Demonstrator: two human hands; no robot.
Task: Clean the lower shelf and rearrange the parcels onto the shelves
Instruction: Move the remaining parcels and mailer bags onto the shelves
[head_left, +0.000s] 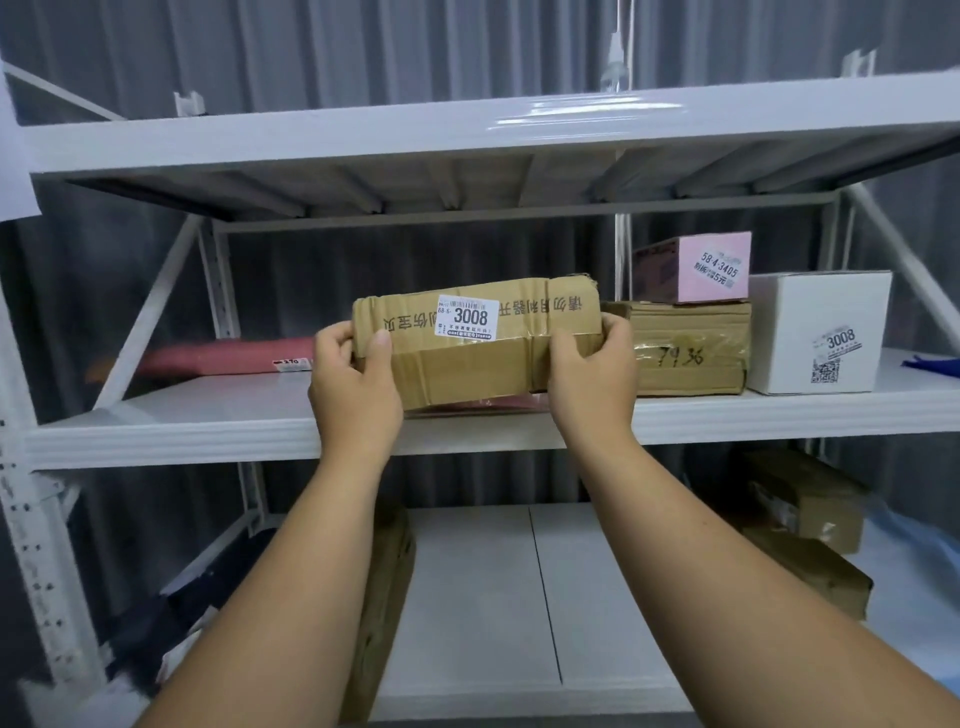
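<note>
I hold a long brown taped cardboard parcel (475, 343) labelled 3008 at the front edge of the white metal middle shelf (208, 415), my left hand (353, 374) curled round its left end, my right hand (592, 369) round its right end. It hangs just above a flat pink mailer (223, 356). Beside it to the right sit three parcels: a brown taped box (696, 348), a small pink carton (696, 267) on top of that box, and a white box (821, 332). The white lower shelf (483, 597) shows a bare middle; I count one brown parcel (384, 597) at its left and two stacked (810, 525) at right. Rearranging looks partway done, by my judgement.
</note>
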